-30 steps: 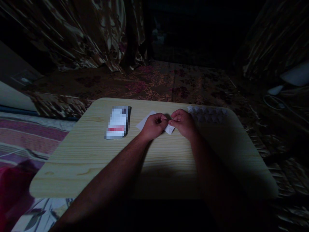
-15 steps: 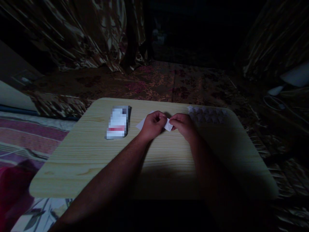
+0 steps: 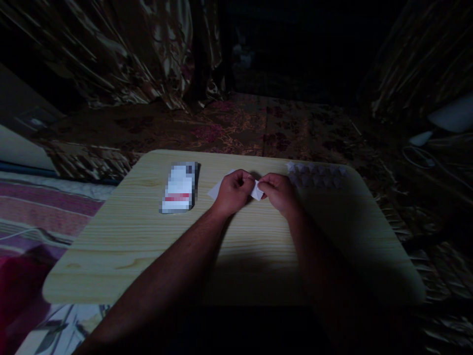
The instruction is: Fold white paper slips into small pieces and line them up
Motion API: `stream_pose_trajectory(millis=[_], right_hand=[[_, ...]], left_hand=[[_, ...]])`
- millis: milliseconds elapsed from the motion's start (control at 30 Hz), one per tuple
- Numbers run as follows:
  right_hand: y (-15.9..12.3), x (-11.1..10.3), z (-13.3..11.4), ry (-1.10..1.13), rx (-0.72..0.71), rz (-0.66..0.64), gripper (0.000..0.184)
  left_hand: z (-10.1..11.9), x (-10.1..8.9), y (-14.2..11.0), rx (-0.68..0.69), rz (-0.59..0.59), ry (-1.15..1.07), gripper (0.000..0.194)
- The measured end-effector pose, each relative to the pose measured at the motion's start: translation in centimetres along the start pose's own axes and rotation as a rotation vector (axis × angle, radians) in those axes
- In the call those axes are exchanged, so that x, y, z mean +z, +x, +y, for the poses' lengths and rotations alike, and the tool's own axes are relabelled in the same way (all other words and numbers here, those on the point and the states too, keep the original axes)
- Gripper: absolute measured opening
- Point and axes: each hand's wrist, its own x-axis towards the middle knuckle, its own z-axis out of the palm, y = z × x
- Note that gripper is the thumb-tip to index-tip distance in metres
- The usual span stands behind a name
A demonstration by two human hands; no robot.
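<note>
A small piece of white folded paper (image 3: pixel 258 191) with crease lines is pinched between my two hands above the table. My left hand (image 3: pixel 235 190) grips its left side, thumb and fingers pressed together. At the right edge, the thumb and fingertips of my right hand (image 3: pixel 277 190) close on the same paper. Another pale sheet of paper (image 3: pixel 214 190) shows its pointed corner from behind my left hand; whether it joins the held piece is hidden. Several small folded paper pieces (image 3: pixel 318 175) sit in two rows just beyond my right hand.
A light wooden table (image 3: pixel 121 222) with rounded corners bears everything. A blurred white box-like item with a red band (image 3: pixel 180 187) lies at left. Behind stand patterned curtains (image 3: pixel 158 49) and a floral-covered surface (image 3: pixel 229 123). At right are a white lamp-like object (image 3: pixel 453 116) and a cable (image 3: pixel 417 157).
Almost nothing differs. Both hands stay on the paper, with my right hand shifted very slightly left; the whole view has drifted a little.
</note>
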Motion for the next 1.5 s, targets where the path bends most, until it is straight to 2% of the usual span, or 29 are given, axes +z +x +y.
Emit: stream_pose_trajectory(millis=[167, 500, 767, 1000, 1233, 1500], right_hand=[[-0.1, 0.2, -0.1, -0.021, 0.023, -0.033, 0.011], [-0.2, 0.2, -0.1, -0.045, -0.027, -0.035, 0.008], [-0.4, 0.6, -0.3, -0.035, 0.031, -0.049, 0.009], [-0.7, 0.6, -1.0, -0.092, 0.009, 0.01, 0.005], [-0.5, 0.9, -0.7, 0.029, 0.035, 0.0, 0.007], [-0.5, 0.8, -0.8, -0.018, 0.011, 0.057, 0.006]], left_hand=[[-0.1, 0.0, 0.1, 0.001, 0.014, 0.006, 0.021], [-0.2, 0.3, 0.1, -0.015, 0.038, -0.002, 0.02], [-0.1, 0.3, 0.1, -0.072, 0.084, -0.074, 0.021], [0.1, 0.5, 0.0, -0.084, 0.097, -0.105, 0.02], [0.2, 0.7, 0.0, -0.124, 0.114, -0.166, 0.018], [0.2, 0.7, 0.0, -0.119, 0.113, -0.189, 0.016]])
